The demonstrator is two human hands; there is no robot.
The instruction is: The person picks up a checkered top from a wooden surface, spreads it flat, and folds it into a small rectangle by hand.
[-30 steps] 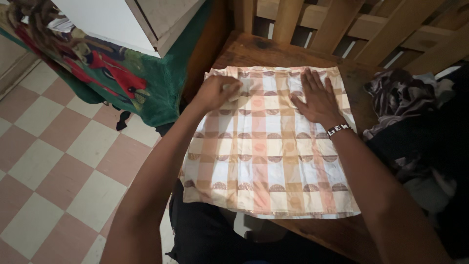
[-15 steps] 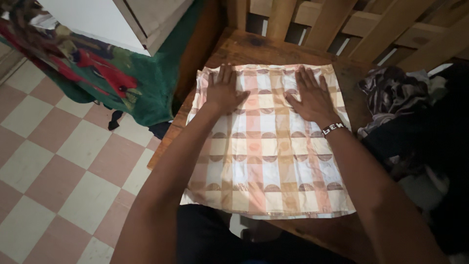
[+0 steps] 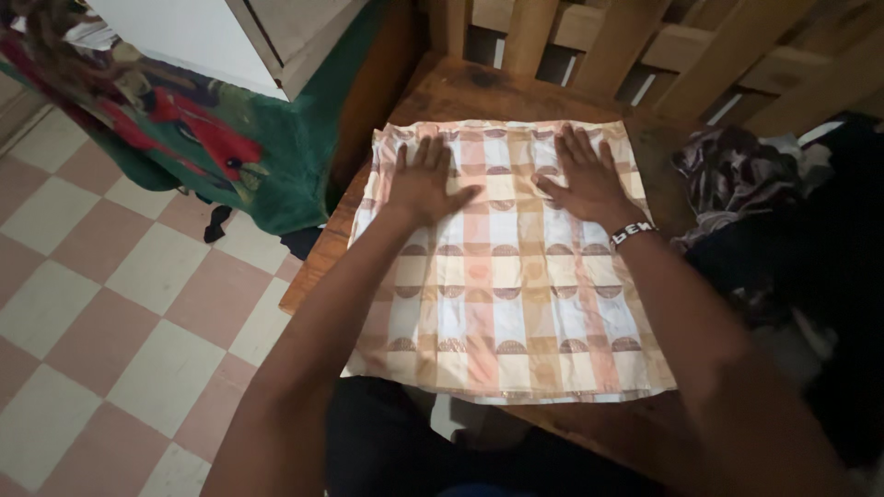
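Note:
A folded checked cloth (image 3: 506,304) in cream, peach and tan lies flat on a dark wooden seat (image 3: 479,92). My left hand (image 3: 424,182) rests palm down on the cloth's far left part, fingers spread. Palm down too, my right hand (image 3: 582,179) lies on the far right part, with a beaded band on its wrist. Neither hand holds anything.
Wooden slats (image 3: 645,46) rise behind the seat. A heap of dark clothes (image 3: 773,193) lies to the right. A green patterned cloth (image 3: 212,138) hangs at the left over a white board (image 3: 184,37). Pink and cream floor tiles (image 3: 120,304) spread at the left.
My left hand went from a loose fist at the cloth's far left corner to lying flat with fingers spread. The right hand stayed flat. The cloth's top left edge now lies smoother.

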